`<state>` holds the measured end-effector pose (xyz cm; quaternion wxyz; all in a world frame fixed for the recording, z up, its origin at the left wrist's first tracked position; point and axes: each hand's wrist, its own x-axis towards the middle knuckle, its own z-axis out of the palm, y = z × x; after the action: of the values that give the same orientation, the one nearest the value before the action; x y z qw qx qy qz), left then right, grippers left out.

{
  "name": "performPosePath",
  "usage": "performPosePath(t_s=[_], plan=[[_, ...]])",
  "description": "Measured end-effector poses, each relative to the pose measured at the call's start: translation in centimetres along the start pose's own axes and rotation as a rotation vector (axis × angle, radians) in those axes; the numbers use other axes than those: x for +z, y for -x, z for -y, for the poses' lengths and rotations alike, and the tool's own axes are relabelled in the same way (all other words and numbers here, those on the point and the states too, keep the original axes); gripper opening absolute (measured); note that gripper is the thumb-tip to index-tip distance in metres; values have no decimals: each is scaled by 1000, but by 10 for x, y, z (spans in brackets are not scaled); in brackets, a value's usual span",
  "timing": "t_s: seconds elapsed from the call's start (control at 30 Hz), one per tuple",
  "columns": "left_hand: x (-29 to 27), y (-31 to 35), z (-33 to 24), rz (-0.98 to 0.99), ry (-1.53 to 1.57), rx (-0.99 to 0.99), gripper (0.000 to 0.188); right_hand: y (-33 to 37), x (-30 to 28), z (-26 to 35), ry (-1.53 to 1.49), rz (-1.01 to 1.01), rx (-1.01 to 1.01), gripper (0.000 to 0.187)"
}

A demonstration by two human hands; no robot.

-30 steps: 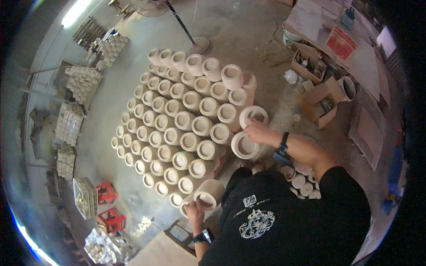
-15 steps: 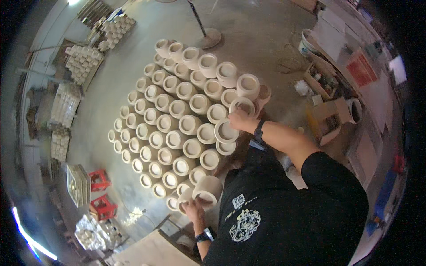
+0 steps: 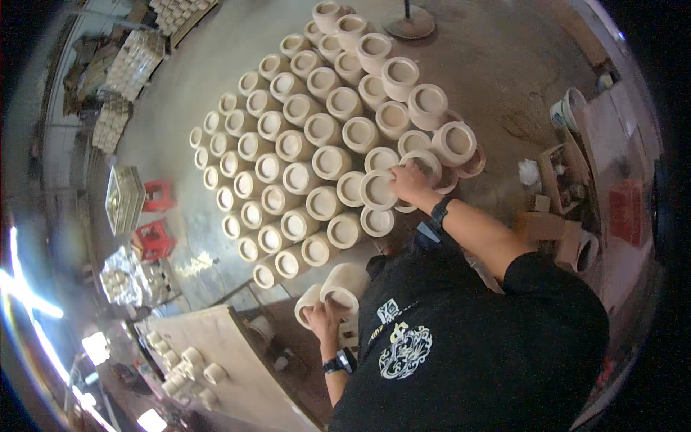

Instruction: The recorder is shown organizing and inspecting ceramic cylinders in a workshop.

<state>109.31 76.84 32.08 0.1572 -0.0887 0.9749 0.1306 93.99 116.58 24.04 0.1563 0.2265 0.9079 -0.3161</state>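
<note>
My right hand (image 3: 409, 180) grasping rim of pale clay pot (image 3: 377, 190), 1 o'clock. My left hand (image 3: 324, 313) clasping lying pot (image 3: 345, 285) (6 o'clock). Pot rows (image 3: 302, 144) at 11.

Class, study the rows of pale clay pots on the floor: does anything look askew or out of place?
Mostly neat rows of upright pots. Two pots by the left hand lie tipped on their sides, apart from the block.
</note>
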Motion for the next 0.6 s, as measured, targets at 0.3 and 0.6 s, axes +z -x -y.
performPosePath(t_s=[0.3, 0.6], plan=[[-1, -64, -86, 31, -84, 124, 34, 25, -52, -12, 133, 29, -324, 56], [44, -177, -137, 67, -255, 281, 32, 32, -70, -44, 154, -56, -669, 57]])
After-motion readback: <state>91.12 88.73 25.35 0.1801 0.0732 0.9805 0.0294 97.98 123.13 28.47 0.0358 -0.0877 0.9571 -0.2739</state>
